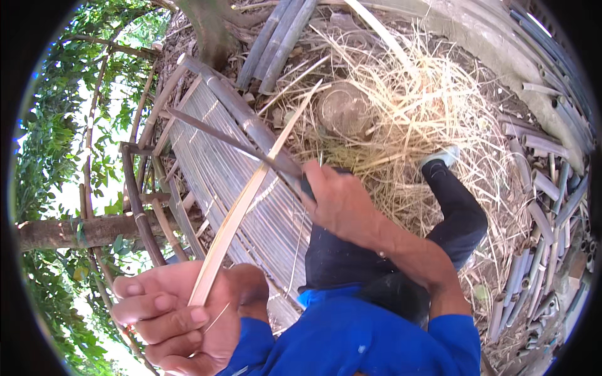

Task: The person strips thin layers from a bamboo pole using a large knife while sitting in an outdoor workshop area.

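My left hand [182,319], palm up with its fingers curled, holds the lower end of a long pale bamboo strip [231,222]. The strip slants up and away to the right, tapering to a thin far tip. My right hand [343,203] is closed around the dark handle of a long knife [216,133]. Its blade points to the far left and crosses the strip at about mid-length; whether it cuts in, I cannot tell. A thin sliver [217,316] lies against my left palm.
A slatted bamboo bench [207,147] stands beneath the strip and knife. Beyond my legs are a round wood stump [343,108] and a heap of pale shavings [433,106]. Cut bamboo poles [549,147] lie along the right; a pole fence [135,194] and leaves border the left.
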`<act>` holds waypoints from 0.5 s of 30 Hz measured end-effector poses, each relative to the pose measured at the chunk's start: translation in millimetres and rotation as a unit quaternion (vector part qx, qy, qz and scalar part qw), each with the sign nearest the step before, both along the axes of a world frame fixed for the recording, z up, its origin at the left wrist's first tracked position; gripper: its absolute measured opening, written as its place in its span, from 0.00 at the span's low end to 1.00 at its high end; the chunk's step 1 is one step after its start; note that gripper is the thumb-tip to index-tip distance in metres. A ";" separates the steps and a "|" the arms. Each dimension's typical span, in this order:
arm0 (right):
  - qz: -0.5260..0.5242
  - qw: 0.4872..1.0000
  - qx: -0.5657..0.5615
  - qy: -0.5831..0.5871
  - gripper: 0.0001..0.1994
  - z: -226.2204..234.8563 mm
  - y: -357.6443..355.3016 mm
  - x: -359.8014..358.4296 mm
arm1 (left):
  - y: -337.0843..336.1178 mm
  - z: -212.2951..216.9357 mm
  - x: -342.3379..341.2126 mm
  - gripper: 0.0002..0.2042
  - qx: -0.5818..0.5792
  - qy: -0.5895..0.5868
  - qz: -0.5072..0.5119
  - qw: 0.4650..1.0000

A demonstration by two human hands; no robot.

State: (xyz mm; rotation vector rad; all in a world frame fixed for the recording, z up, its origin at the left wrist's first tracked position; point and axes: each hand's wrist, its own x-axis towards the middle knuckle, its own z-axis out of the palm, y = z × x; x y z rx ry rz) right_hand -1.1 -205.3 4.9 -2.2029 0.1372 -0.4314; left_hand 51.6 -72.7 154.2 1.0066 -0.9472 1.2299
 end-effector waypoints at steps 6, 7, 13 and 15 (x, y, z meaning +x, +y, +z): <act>-0.015 0.998 -0.052 -0.043 0.08 -24.2 -15.1 18.4 | 4.0 1.2 2.2 0.18 -0.028 -0.039 -0.005 0.999; -0.020 0.997 -0.053 -0.057 0.09 -22.1 -9.8 20.7 | 6.4 3.4 4.0 0.18 -0.022 -0.020 0.023 0.999; 0.003 0.991 -0.124 -0.053 0.10 -28.1 -14.8 23.6 | -3.8 -1.4 25.0 0.16 -0.051 -0.021 0.022 0.998; -0.037 0.989 -0.140 0.029 0.12 -77.8 -39.0 56.7 | -3.5 2.4 27.9 0.16 -0.005 -0.070 0.017 0.997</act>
